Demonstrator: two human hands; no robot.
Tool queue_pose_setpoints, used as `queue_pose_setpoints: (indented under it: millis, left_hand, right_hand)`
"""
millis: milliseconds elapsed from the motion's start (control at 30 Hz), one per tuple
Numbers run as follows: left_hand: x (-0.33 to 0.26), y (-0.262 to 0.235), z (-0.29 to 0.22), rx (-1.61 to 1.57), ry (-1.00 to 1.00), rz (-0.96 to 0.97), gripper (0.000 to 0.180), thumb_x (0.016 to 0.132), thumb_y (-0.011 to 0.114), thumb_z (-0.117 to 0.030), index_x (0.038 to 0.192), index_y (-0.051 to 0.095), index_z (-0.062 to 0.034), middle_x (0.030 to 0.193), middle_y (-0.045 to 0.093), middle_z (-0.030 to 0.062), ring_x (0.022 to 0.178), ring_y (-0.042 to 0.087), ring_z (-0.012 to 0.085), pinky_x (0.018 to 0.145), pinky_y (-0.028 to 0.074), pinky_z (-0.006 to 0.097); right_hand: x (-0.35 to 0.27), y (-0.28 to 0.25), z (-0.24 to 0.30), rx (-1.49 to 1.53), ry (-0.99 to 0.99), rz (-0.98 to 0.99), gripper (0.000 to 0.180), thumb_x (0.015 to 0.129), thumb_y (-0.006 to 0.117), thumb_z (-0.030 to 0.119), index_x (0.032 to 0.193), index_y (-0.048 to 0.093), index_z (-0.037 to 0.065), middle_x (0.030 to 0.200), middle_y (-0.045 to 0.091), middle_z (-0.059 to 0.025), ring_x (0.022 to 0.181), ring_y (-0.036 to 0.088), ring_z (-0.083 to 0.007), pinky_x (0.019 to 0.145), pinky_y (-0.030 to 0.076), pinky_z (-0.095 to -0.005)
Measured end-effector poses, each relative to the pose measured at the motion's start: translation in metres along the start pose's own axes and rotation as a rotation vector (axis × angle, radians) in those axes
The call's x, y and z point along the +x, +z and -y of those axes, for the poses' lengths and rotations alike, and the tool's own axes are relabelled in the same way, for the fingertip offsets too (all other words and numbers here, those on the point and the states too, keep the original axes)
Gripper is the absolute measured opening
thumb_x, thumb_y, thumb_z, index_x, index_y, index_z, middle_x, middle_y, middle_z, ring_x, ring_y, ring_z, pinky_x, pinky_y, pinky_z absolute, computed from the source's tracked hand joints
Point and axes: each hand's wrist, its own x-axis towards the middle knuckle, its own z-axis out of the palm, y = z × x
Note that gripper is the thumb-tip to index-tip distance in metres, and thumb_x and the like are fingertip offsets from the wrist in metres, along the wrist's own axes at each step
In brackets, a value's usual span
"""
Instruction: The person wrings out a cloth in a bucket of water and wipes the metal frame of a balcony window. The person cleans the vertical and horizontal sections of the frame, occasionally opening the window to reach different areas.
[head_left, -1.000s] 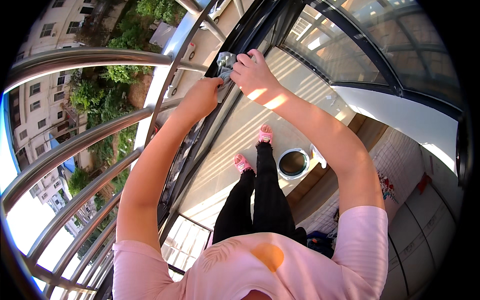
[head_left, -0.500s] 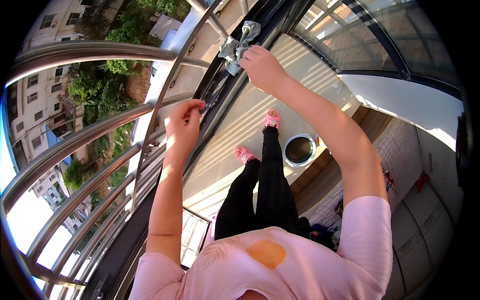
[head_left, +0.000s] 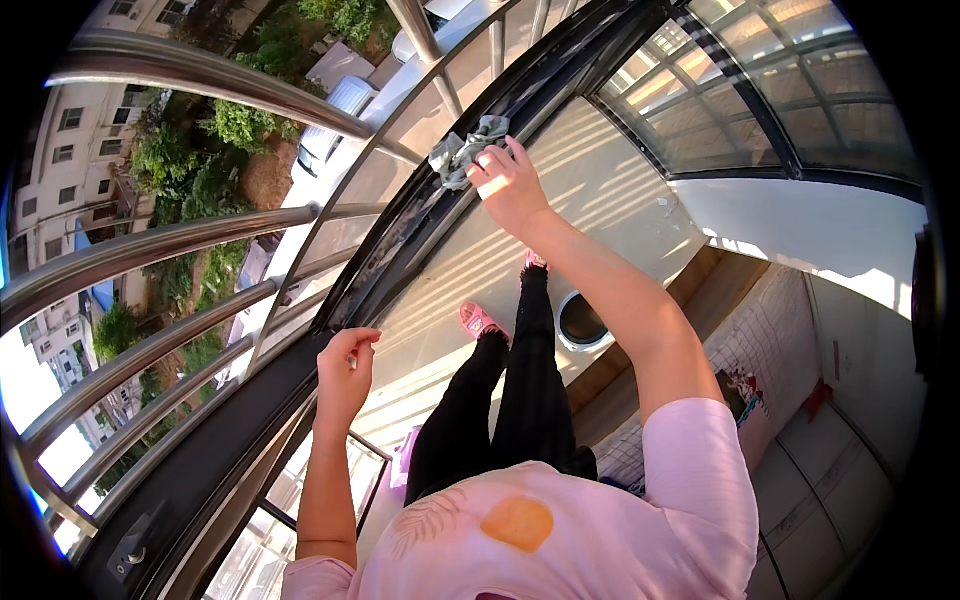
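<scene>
A crumpled grey-green cloth (head_left: 463, 158) lies on the dark window track (head_left: 410, 210), bunched up and touching the frame. My right hand (head_left: 508, 187) grips its near edge, fingers bent over the fabric and arm stretched forward. Lower and to the left, my left hand (head_left: 345, 372) hovers beside the dark frame, apart from the cloth. Its fingers are curled in, and nothing shows in them. The track looks wet or smeared between the cloth and the left hand.
Steel railing bars (head_left: 190, 235) run outside the window on the left, high above trees and buildings. A round white bucket (head_left: 583, 322) with dark contents stands on the floor right of my legs. Glass panes (head_left: 750, 90) rise at the far right. A frame latch (head_left: 135, 550) sits lower left.
My right hand and the cloth have slid back toward me along the track. My left hand has drawn lower, nearer my body. The whole view has shifted.
</scene>
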Motion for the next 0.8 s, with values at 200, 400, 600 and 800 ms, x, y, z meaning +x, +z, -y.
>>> queue_pose_setpoints:
  millis: [200,400,600,800]
  left_hand:
    - [-0.057,-0.009,0.045,-0.088,-0.147,-0.074,0.014,0.084,0.052,0.001,0.091,0.064,0.0003,0.084,0.065,0.0100,0.074,0.061,0.0169,0.066,0.047,0.026]
    - [-0.088,-0.003,0.059,-0.178,-0.200,-0.101,0.015,0.084,0.051,0.001,0.092,0.064,0.0000,0.086,0.065,0.0100,0.075,0.060,0.0172,0.067,0.047,0.027]
    - [-0.105,0.004,0.057,-0.191,-0.180,-0.087,0.015,0.084,0.051,-0.001,0.092,0.064,-0.0004,0.087,0.065,0.0093,0.079,0.060,0.0170,0.068,0.047,0.027]
    - [-0.125,0.000,0.064,-0.165,-0.187,-0.073,0.016,0.084,0.052,-0.003,0.093,0.064,-0.0023,0.090,0.065,0.0077,0.080,0.060,0.0153,0.070,0.046,0.026]
  right_hand:
    - [0.001,0.001,0.002,0.118,-0.027,-0.018,0.018,0.070,0.057,0.005,0.086,0.063,0.005,0.089,0.057,-0.0087,0.093,0.056,-0.0260,0.096,0.039,-0.0445]
    - [-0.008,0.004,0.084,0.179,-0.076,0.152,0.014,0.070,0.055,0.007,0.082,0.061,0.003,0.084,0.056,-0.0118,0.091,0.054,-0.0285,0.094,0.040,-0.0403]
    - [-0.019,0.016,0.159,0.145,-0.157,0.113,0.011,0.068,0.055,0.009,0.076,0.057,0.003,0.075,0.052,-0.0125,0.085,0.052,-0.0280,0.090,0.041,-0.0393]
    - [-0.011,0.009,0.150,0.264,-0.101,0.180,0.021,0.069,0.058,0.008,0.090,0.063,0.011,0.073,0.058,-0.0054,0.077,0.057,-0.0231,0.074,0.045,-0.0362]
